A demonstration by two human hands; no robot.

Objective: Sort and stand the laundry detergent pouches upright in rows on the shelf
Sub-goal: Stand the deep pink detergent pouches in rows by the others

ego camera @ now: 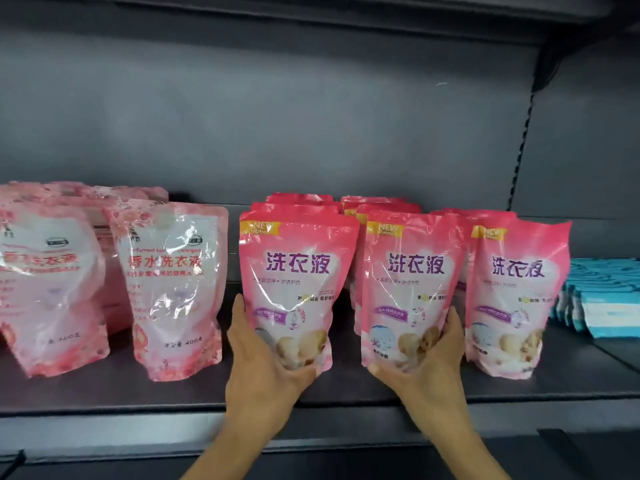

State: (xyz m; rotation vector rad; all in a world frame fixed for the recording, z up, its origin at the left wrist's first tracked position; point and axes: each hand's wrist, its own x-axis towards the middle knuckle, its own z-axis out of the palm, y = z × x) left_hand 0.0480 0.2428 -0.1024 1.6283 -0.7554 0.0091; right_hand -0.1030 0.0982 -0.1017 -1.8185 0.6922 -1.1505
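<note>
We see a dark grey shelf (194,386) with pink laundry detergent pouches standing upright in rows, front faces toward us. Our left hand (258,358) grips the lower left corner of the left bright-pink pouch (298,271), fingers curled round its side and the thumb under its bottom edge; the right hand (429,358) grips the base of the middle bright-pink pouch (412,275), fingers wrapped up its right side and thumb along the bottom. Both held pouches are upright at the front of their rows, with more of the same pouches stacked behind them (304,202). Just beside on the right stands a third bright-pink pouch (516,282), upright, touching or nearly touching the middle one, we cannot tell which, with more pouches behind it. On the left part of the shelf stand two pale-pink translucent pouches, the near one (173,285) just beside the left hand's pouch with a narrow gap, the far-left one (45,278) partly cut off by the frame edge and leaning slightly; more pale-pink pouches sit behind them. At the far right lie blue and white packets (602,306) in a stack, apart from the pouches. A grey back panel (311,116) rises behind.
</note>
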